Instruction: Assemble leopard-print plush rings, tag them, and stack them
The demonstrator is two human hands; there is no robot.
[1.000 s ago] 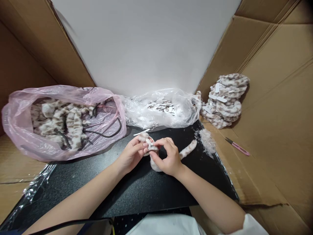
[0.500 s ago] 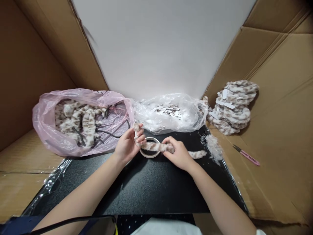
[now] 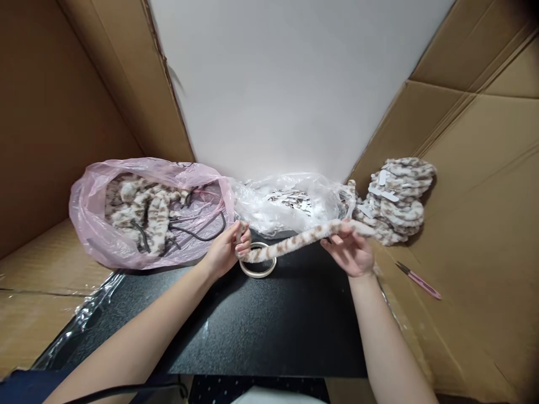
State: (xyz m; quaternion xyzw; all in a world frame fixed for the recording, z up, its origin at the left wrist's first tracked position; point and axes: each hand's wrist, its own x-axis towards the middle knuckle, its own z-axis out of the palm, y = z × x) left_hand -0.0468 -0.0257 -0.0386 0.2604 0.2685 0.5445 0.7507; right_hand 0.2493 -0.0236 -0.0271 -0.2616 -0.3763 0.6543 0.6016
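A long, narrow plush strip (image 3: 295,242), white with brown spots, stretches between my two hands above the dark table. My left hand (image 3: 229,247) is closed around one end, where a short bit sticks up out of the fist. Near the other end, my right hand (image 3: 351,251) has its palm turned up and its fingers curled on the strip, whose pale tip reaches past them to the right. Below the strip, close to my left hand, a cream ring that looks like a tape roll (image 3: 258,275) lies flat and is partly covered.
On the left, a pink plastic bag (image 3: 88,207) holds spotted plush pieces and dark cords. A clear bag (image 3: 324,191) of small printed pieces stands at the back. Tagged plush strips (image 3: 404,196) are piled at right, with pink-handled snips (image 3: 421,282) nearer. Cardboard walls (image 3: 475,168) flank the table (image 3: 269,331).
My right hand has slid outward along the strip and lifted, turning palm up. The strip is now straighter and rises to the right. My left hand keeps its end.
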